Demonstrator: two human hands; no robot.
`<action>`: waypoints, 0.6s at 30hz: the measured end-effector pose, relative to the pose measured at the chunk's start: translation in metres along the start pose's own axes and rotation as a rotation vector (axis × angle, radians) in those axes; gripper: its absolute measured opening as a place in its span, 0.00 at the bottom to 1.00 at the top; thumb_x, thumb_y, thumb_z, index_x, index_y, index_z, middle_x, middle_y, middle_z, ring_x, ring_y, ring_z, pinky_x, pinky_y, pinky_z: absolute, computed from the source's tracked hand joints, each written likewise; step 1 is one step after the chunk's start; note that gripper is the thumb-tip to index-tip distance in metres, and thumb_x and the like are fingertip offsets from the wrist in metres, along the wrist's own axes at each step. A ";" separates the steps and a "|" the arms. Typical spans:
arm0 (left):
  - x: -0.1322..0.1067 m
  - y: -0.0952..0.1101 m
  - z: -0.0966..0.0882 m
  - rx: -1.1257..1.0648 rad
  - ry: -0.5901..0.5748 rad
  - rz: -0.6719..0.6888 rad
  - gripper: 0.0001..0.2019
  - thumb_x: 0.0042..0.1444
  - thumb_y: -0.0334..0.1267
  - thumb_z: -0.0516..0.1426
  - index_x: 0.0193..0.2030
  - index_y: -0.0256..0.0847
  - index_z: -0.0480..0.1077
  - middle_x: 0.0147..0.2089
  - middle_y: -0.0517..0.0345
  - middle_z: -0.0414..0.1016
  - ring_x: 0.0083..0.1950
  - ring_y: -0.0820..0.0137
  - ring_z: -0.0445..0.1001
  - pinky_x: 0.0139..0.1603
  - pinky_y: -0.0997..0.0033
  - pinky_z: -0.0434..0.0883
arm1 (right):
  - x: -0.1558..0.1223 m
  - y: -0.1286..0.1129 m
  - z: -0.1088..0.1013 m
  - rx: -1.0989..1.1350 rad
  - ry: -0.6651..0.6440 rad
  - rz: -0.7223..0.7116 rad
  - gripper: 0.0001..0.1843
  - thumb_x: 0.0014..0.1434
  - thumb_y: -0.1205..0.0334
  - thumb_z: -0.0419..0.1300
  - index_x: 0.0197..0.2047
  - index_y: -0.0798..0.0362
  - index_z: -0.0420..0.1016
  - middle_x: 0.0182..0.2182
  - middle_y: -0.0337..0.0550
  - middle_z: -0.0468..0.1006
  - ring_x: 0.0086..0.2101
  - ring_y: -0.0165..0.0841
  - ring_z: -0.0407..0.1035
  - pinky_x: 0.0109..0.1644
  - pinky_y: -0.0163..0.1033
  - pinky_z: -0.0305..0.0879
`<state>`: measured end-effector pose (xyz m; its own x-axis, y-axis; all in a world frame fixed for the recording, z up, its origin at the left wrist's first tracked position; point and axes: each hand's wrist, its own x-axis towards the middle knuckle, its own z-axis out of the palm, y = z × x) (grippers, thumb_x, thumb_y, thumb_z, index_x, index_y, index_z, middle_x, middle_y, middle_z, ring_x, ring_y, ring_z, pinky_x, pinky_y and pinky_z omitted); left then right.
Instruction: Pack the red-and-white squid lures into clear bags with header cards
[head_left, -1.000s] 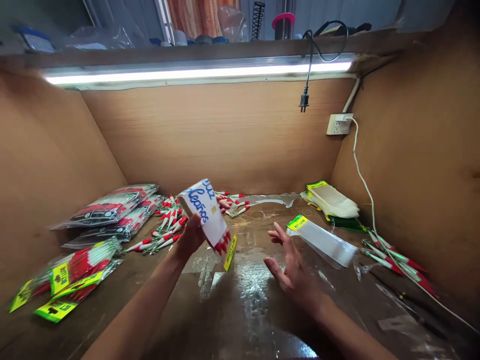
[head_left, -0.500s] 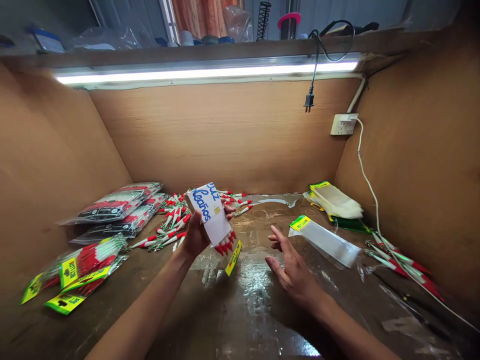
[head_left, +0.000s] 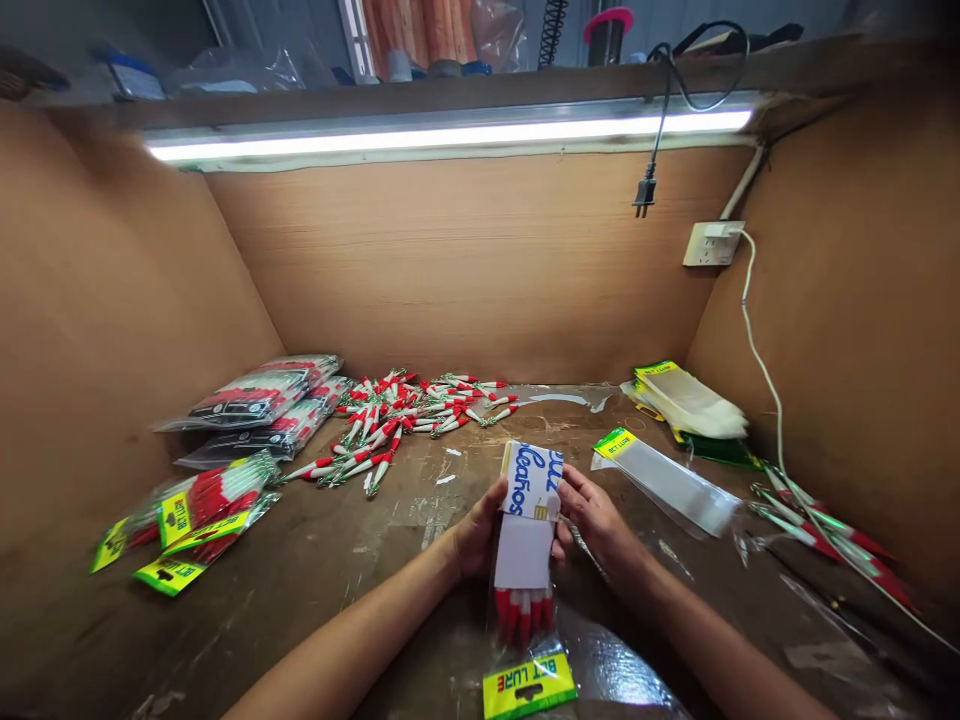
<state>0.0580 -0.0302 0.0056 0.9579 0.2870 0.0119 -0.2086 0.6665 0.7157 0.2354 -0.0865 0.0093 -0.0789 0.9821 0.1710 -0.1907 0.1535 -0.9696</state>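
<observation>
My left hand (head_left: 480,530) is closed around the left side of a clear lure bag (head_left: 529,650) and a white folded card (head_left: 523,550) with blue lettering. My right hand (head_left: 596,510) grips the right edge of the same card and bag near its top. Red-and-white lures (head_left: 525,612) show below the card, inside the clear plastic. The bag's yellow-green header hangs toward me, upside down. Whether the card sits wholly inside the bag is unclear. The fingers behind the card are partly hidden.
Loose red-and-white lures (head_left: 390,425) lie in a heap at the back. Filled bags (head_left: 202,520) and larger packs (head_left: 255,405) are on the left. An unfilled bag (head_left: 675,485), a bag stack (head_left: 694,395), more lures (head_left: 817,530) and a white cord (head_left: 761,370) are on the right.
The left hand has brought the bag and card nearer and to the right, with the header now pointing toward me. My right hand, open before, has closed on the card's right side.
</observation>
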 end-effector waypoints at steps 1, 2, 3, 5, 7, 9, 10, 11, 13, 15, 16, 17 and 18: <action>-0.001 -0.001 -0.001 -0.022 0.000 0.003 0.45 0.48 0.71 0.58 0.57 0.28 0.70 0.51 0.34 0.77 0.46 0.52 0.78 0.50 0.58 0.69 | 0.002 -0.001 0.003 0.051 -0.034 0.061 0.31 0.64 0.41 0.56 0.62 0.52 0.65 0.36 0.48 0.81 0.17 0.29 0.68 0.18 0.35 0.67; -0.002 -0.001 -0.001 -0.048 0.003 0.015 0.45 0.48 0.71 0.58 0.57 0.29 0.70 0.51 0.35 0.77 0.46 0.53 0.78 0.51 0.57 0.68 | 0.005 -0.004 0.006 0.096 -0.060 0.105 0.29 0.63 0.42 0.58 0.60 0.53 0.67 0.35 0.47 0.81 0.15 0.27 0.65 0.15 0.33 0.63; -0.003 -0.001 -0.001 -0.075 0.008 0.034 0.45 0.48 0.72 0.57 0.57 0.29 0.70 0.51 0.35 0.77 0.46 0.53 0.78 0.53 0.56 0.67 | 0.009 -0.007 0.009 0.128 -0.073 0.128 0.28 0.62 0.43 0.60 0.57 0.53 0.69 0.35 0.46 0.81 0.14 0.26 0.64 0.14 0.32 0.61; -0.008 0.001 -0.001 -0.123 0.016 0.084 0.45 0.49 0.72 0.57 0.57 0.30 0.70 0.50 0.37 0.77 0.46 0.54 0.78 0.54 0.55 0.67 | 0.021 -0.017 0.016 0.147 -0.042 0.096 0.24 0.59 0.46 0.64 0.52 0.55 0.73 0.36 0.48 0.81 0.17 0.27 0.67 0.15 0.31 0.61; -0.015 0.005 -0.001 -0.155 0.023 0.131 0.44 0.49 0.72 0.57 0.57 0.30 0.69 0.48 0.39 0.77 0.44 0.57 0.77 0.55 0.54 0.66 | 0.037 -0.027 0.020 0.178 0.010 0.015 0.22 0.57 0.48 0.67 0.48 0.55 0.75 0.40 0.49 0.82 0.25 0.31 0.73 0.22 0.33 0.67; -0.023 0.011 -0.001 -0.169 0.032 0.160 0.42 0.52 0.71 0.56 0.56 0.30 0.70 0.45 0.42 0.76 0.41 0.60 0.76 0.56 0.53 0.66 | 0.055 -0.035 0.021 0.247 0.091 -0.073 0.20 0.57 0.49 0.67 0.47 0.54 0.76 0.44 0.48 0.82 0.36 0.36 0.76 0.34 0.36 0.73; -0.027 0.014 -0.002 -0.170 0.044 0.177 0.41 0.53 0.70 0.55 0.56 0.30 0.70 0.44 0.43 0.76 0.40 0.61 0.76 0.56 0.52 0.65 | 0.063 -0.037 0.018 0.282 0.133 -0.106 0.19 0.57 0.50 0.66 0.47 0.53 0.76 0.45 0.47 0.81 0.41 0.37 0.76 0.40 0.38 0.74; -0.031 0.017 -0.002 -0.166 0.060 0.197 0.40 0.55 0.69 0.54 0.56 0.31 0.69 0.43 0.44 0.75 0.40 0.62 0.75 0.57 0.51 0.65 | 0.070 -0.037 0.014 0.305 0.171 -0.126 0.18 0.58 0.50 0.66 0.47 0.52 0.76 0.46 0.45 0.81 0.44 0.37 0.76 0.44 0.39 0.73; -0.039 0.024 -0.003 -0.148 0.097 0.242 0.41 0.55 0.69 0.54 0.61 0.32 0.66 0.41 0.47 0.74 0.38 0.64 0.74 0.57 0.49 0.64 | 0.080 -0.034 -0.002 0.296 0.243 -0.121 0.17 0.58 0.50 0.65 0.46 0.50 0.76 0.47 0.44 0.81 0.46 0.38 0.75 0.46 0.40 0.73; -0.045 0.032 -0.003 -0.128 0.126 0.285 0.44 0.54 0.69 0.54 0.66 0.34 0.61 0.40 0.51 0.73 0.37 0.65 0.73 0.58 0.48 0.63 | 0.084 -0.027 -0.023 0.172 0.317 -0.062 0.17 0.56 0.49 0.65 0.45 0.51 0.76 0.45 0.46 0.81 0.44 0.39 0.76 0.44 0.42 0.74; -0.047 0.036 -0.003 -0.121 0.136 0.303 0.45 0.53 0.69 0.55 0.68 0.35 0.59 0.39 0.52 0.73 0.37 0.65 0.73 0.58 0.48 0.63 | 0.084 -0.023 -0.034 0.065 0.363 -0.032 0.19 0.55 0.49 0.65 0.45 0.52 0.76 0.44 0.48 0.81 0.42 0.41 0.76 0.43 0.44 0.74; -0.049 0.039 -0.002 -0.118 0.144 0.320 0.46 0.53 0.69 0.55 0.69 0.36 0.57 0.39 0.53 0.73 0.37 0.65 0.73 0.59 0.48 0.63 | 0.083 -0.019 -0.043 -0.043 0.414 -0.008 0.21 0.53 0.49 0.66 0.45 0.53 0.76 0.43 0.50 0.81 0.41 0.43 0.76 0.42 0.46 0.74; -0.050 0.042 -0.002 -0.121 0.149 0.337 0.46 0.53 0.69 0.55 0.70 0.37 0.56 0.40 0.53 0.73 0.37 0.66 0.73 0.59 0.48 0.63 | 0.080 -0.016 -0.049 -0.151 0.476 -0.011 0.24 0.50 0.49 0.68 0.47 0.54 0.75 0.44 0.52 0.81 0.42 0.44 0.76 0.43 0.47 0.73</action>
<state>0.0012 -0.0150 0.0341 0.7941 0.5949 0.1247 -0.5374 0.5912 0.6014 0.2803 -0.0054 0.0300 0.3847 0.9156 0.1170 -0.0422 0.1440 -0.9887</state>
